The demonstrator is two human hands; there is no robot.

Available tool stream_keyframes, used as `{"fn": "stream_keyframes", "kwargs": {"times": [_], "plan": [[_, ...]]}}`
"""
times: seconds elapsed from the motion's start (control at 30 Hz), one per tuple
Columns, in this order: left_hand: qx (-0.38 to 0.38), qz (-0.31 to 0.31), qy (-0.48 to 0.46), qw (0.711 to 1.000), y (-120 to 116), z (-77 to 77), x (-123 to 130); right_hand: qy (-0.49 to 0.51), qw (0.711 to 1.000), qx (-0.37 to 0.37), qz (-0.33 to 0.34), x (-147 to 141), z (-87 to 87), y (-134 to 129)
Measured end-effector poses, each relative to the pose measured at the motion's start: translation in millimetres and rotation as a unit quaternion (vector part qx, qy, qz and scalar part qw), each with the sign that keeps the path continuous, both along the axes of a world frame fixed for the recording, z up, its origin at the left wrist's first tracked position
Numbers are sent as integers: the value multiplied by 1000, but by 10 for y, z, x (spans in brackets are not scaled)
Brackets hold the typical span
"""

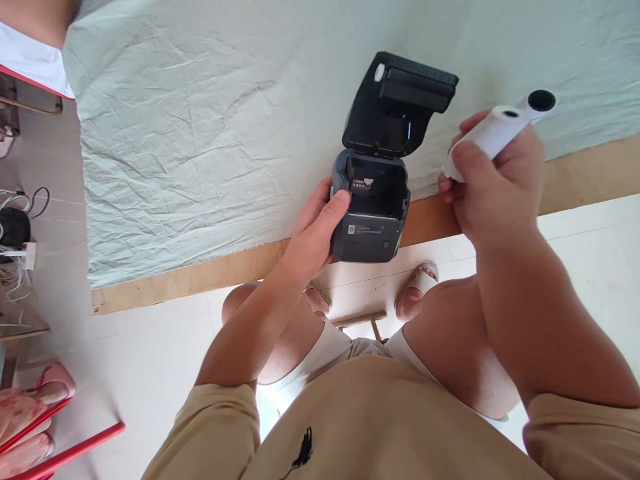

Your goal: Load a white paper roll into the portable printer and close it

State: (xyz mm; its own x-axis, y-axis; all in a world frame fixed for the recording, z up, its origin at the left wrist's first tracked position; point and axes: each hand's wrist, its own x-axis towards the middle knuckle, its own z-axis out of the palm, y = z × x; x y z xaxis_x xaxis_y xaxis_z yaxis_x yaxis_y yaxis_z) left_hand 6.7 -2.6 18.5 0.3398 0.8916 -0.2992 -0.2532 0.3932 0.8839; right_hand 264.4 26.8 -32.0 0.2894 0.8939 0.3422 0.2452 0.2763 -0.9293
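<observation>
My left hand [317,230] grips the left side of a small black label printer [370,227], its thumb on the body's edge. The printer's lid [395,100] is swung up away from me, and a small printed sticker shows inside the bare paper bay. To the right, my right hand [495,167] is closed around a white paper roll [493,137] with a small dark core hole. Just behind that hand, a second white tube with a dark round end [543,101] is partly hidden; whether it is held or lying on the cloth I cannot tell.
A wrinkled pale green cloth [200,133] covers the table, with a bare wooden edge [190,277] towards me. Another person's arm [40,20] reaches in at the top left. Cables [17,267] lie at the left, above a red stool leg [75,453].
</observation>
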Motion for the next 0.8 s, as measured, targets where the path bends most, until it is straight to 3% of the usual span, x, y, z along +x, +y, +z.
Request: {"fn": "stream_keyframes", "kwargs": {"times": [0.17,0.4,0.5,0.57,0.6,0.7,0.8], "plan": [[7,-4,9,1000,6,-29,-3,-250,967,45,-29,58,115,-125],[10,0,5,1000,-3,-30,-9,-353,934,14,-41,34,156,-131],[4,4,4,1000,-14,17,1,-373,919,112,-59,208,227,-163],[2,11,1,1000,-20,47,13,-404,889,199,-90,429,237,-132],[2,14,-3,1000,-21,57,18,-424,876,203,-110,544,218,-95],[2,22,-11,1000,-16,62,28,-422,894,74,-132,765,105,35],[-1,19,-23,1000,-11,58,25,-384,906,-92,-150,732,65,75]]}}
